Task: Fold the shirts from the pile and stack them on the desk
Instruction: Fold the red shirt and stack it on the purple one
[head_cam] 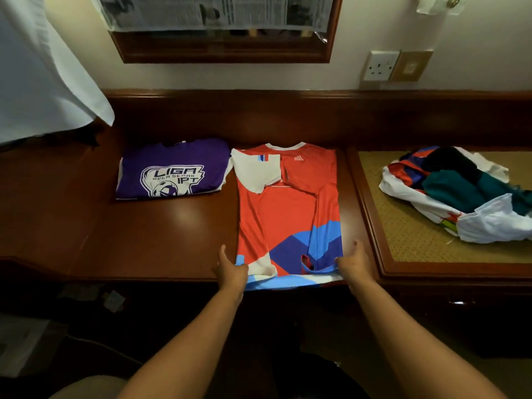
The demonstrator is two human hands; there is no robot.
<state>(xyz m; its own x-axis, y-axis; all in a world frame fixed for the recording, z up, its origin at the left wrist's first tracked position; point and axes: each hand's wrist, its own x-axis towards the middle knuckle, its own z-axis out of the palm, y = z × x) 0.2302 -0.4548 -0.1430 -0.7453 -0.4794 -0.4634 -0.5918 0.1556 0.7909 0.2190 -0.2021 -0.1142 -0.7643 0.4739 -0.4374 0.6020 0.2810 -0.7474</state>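
1. Toward the left end of the desk [172, 226], back near the raised rear edge, a purple shirt [172, 168] lies already folded, logo up. It lies well apart from both hands.

2. The left hand [230, 269] sits at the front edge of the desk, gripping the near-left corner of the red jersey [288, 203]. The thumb sticks up clear of the cloth; the other fingers curl under the hem, so I cannot tell how they lie.

3. The red jersey lies flat in the middle of the desk, its long axis running from the front edge straight back to the rear edge, collar at the far end. Both sides and sleeves are already turned in, so it forms a narrow strip. Its hem just overhangs the front edge, between the two hands.

4. The right hand [355, 264] holds the near-right corner of the hem in the same way, thumb raised, fingers tucked beneath the bunched cloth.

5. Both hands are equally near, one at each hem corner, and the whole length of the jersey stretches away from them. I judge the coming move carries the hem away toward the collar to halve the strip.

6. At the right end, on the woven inset panel [403, 240], the pile of unfolded shirts [460, 191] waits, well apart from the right hand.
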